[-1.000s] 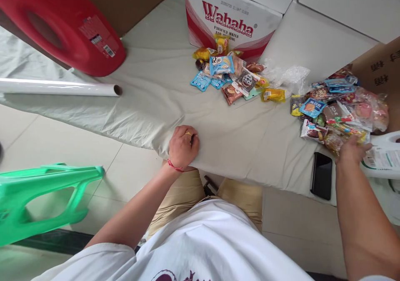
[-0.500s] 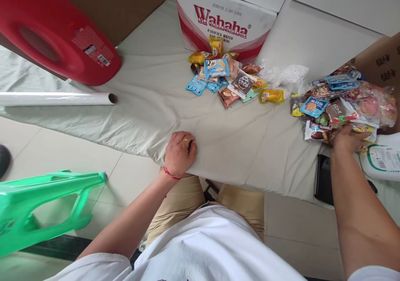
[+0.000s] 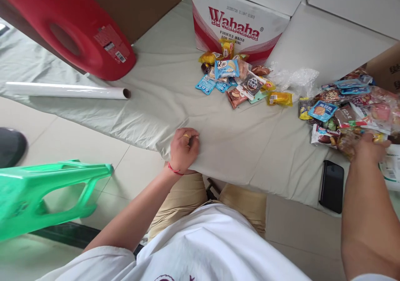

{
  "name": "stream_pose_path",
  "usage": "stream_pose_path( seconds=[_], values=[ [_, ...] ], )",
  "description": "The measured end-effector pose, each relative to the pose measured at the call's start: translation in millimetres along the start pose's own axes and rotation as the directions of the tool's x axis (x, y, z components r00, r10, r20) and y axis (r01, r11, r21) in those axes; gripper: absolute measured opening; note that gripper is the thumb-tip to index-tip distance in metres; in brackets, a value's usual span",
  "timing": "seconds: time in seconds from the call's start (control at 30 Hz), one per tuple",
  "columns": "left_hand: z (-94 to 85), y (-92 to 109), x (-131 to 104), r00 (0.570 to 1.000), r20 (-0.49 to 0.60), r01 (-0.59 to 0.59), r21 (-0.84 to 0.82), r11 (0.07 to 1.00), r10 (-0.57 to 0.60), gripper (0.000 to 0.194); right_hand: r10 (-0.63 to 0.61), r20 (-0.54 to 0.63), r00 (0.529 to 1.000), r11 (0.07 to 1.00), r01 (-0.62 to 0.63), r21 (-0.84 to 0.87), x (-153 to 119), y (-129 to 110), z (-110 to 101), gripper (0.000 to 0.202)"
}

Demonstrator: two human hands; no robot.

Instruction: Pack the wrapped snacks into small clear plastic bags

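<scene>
My left hand (image 3: 185, 149) rests on the cloth near the table's front edge, its fingers curled into a loose fist. A ring and a red wrist cord show on it. My right hand (image 3: 370, 148) reaches over the near side of the right-hand snack pile (image 3: 345, 110), a little blurred, with fingers apart among the wrappers. I see no packet clearly gripped. Beside that hand lie a white snack packet (image 3: 325, 136) and a blue snack packet (image 3: 323, 110). A second heap of wrapped snacks (image 3: 237, 81) lies farther back, in the middle.
A black phone (image 3: 331, 186) lies at the front edge. The white container (image 3: 393, 166) stands at far right. Behind the snacks are a Wahaha carton (image 3: 240, 26) and clear plastic wrap (image 3: 295, 79). Left are a red jug (image 3: 103, 51), a white tube (image 3: 68, 90) and a green stool (image 3: 56, 193).
The view has shifted slightly, everything on the table sliding right in it. My right hand has moved right along the pile, uncovering more of the phone. My left hand stays put.
</scene>
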State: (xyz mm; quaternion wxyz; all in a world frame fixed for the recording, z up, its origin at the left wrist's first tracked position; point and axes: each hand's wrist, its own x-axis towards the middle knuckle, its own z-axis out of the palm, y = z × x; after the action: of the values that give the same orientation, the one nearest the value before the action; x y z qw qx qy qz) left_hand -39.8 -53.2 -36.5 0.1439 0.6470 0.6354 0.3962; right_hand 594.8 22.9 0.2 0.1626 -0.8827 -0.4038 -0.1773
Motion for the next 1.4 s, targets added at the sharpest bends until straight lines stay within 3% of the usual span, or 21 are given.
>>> stream_pose_path(
  seconds=[0.07, 0.1, 0.17, 0.23, 0.33, 0.47, 0.57, 0.7, 0.77, 0.83, 0.87, 0.97, 1.03, 1.1, 1.13, 1.17, 1.2, 1.27, 1.3, 1.33, 1.4],
  values=[
    [-5.1, 2.8, 0.1, 0.997, -0.037, 0.062, -0.072, 0.995, -0.065, 0.016, 0.156, -0.174, 0.972, 0.988, -0.152, 0.035, -11.5, -8.4, -15.9, 0.059],
    [-7.5, 5.6, 1.0, 0.995, -0.048, 0.078, -0.102, 0.992, -0.083, 0.017, 0.177, -0.254, 0.951, 0.984, -0.160, 0.083, -19.6, -17.7, -23.2, 0.055],
    [-11.2, 13.7, 5.8, 0.995, -0.052, 0.074, -0.143, 0.987, -0.082, 0.017, 0.024, -0.299, 0.954, 0.981, 0.036, 0.193, -38.3, -46.9, -34.6, 0.041],
    [-11.4, 23.5, 15.9, 0.998, -0.041, 0.042, -0.175, 0.984, -0.050, 0.017, -0.207, -0.135, 0.969, 0.921, 0.239, 0.306, -55.2, -86.9, -40.5, 0.033],
    [-2.0, 36.4, 40.8, 1.000, 0.003, 0.007, -0.262, 0.965, -0.006, 0.016, -0.456, 0.050, 0.889, 0.831, 0.405, 0.381, -67.7, -152.1, -40.7, 0.036],
    [27.5, 47.3, 80.1, 0.994, 0.094, 0.091, -0.413, 0.906, -0.057, 0.014, -0.574, 0.140, 0.807, 0.801, 0.518, 0.301, -58.5, -221.6, -32.6, 0.036],
    [56.7, 52.9, 101.2, 0.973, 0.226, 0.170, -0.569, 0.805, -0.045, 0.011, -0.556, 0.138, 0.819, 0.818, 0.511, 0.262, -44.6, -255.7, -25.0, 0.038],
    [91.5, 53.1, 110.5, 0.939, 0.342, 0.287, -0.698, 0.656, -0.048, 0.006, -0.442, 0.055, 0.896, 0.868, 0.411, 0.278, -31.1, -285.0, -16.5, 0.035],
    [100.7, 48.7, 109.7, 0.927, 0.367, 0.333, -0.724, 0.604, -0.071, 0.007, -0.493, 0.043, 0.869, 0.837, 0.461, 0.296, -28.1, -296.1, -12.8, 0.056],
    [102.9, 42.7, 108.2, 0.914, 0.402, 0.366, -0.756, 0.543, -0.057, 0.010, -0.567, 0.150, 0.810, 0.809, 0.514, 0.285, -26.7, -305.5, -8.4, 0.085],
    [102.0, 39.6, 107.8, 0.907, 0.419, 0.378, -0.775, 0.506, -0.037, 0.012, -0.565, 0.229, 0.793, 0.820, 0.508, 0.266, -26.1, -309.3, -6.0, 0.089],
    [96.6, 32.4, 108.9, 0.891, 0.453, 0.422, -0.824, 0.377, -0.008, 0.018, -0.478, 0.354, 0.804, 0.878, 0.434, 0.203, -20.6, -315.3, -0.8, 0.053],
    [93.4, 30.0, 111.3, 0.882, 0.472, 0.454, -0.839, 0.299, -0.014, 0.022, -0.444, 0.267, 0.855, 0.891, 0.388, 0.236, -13.7, -313.6, -2.9, 0.031],
    [91.2, 29.2, 114.5, 0.866, 0.500, 0.488, -0.843, 0.228, -0.004, 0.027, -0.320, 0.097, 0.942, 0.862, 0.247, 0.442, -8.7, -307.6, -12.4, 0.021],
    [90.2, 29.3, 116.2, 0.858, 0.514, 0.504, -0.842, 0.195, 0.006, 0.029, -0.195, 0.053, 0.979, 0.782, 0.122, 0.612, -9.2, -303.5, -20.1, 0.016],
    [89.4, 29.7, 117.8, 0.850, 0.526, 0.517, -0.840, 0.167, 0.017, 0.032, -0.061, 0.087, 0.994, 0.627, -0.030, 0.779, -13.2, -298.9, -29.2, 0.013],
    [88.5, 30.4, 119.2, 0.844, 0.536, 0.527, -0.837, 0.148, 0.026, 0.035, 0.033, 0.199, 0.980, 0.420, -0.194, 0.887, -21.4, -294.2, -39.0, 0.014],
    [86.8, 32.7, 120.6, 0.836, 0.547, 0.536, -0.832, 0.140, 0.046, 0.041, -0.011, 0.494, 0.870, 0.049, -0.493, 0.869, -51.8, -286.2, -57.4, 0.023],
    [86.1, 34.3, 120.4, 0.832, 0.551, 0.539, -0.829, 0.151, 0.058, 0.045, -0.076, 0.580, 0.811, -0.037, -0.584, 0.811, -73.2, -283.4, -64.3, 0.026],
    [85.4, 36.0, 119.5, 0.826, 0.559, 0.541, -0.823, 0.172, 0.073, 0.048, -0.140, 0.603, 0.785, -0.073, -0.616, 0.785, -97.4, -281.8, -69.0, 0.026],
    [84.2, 39.9, 115.7, 0.794, 0.595, 0.556, -0.793, 0.248, 0.124, 0.055, -0.229, 0.596, 0.770, -0.068, -0.624, 0.779, -148.5, -282.0, -71.8, 0.025]
  ],
)
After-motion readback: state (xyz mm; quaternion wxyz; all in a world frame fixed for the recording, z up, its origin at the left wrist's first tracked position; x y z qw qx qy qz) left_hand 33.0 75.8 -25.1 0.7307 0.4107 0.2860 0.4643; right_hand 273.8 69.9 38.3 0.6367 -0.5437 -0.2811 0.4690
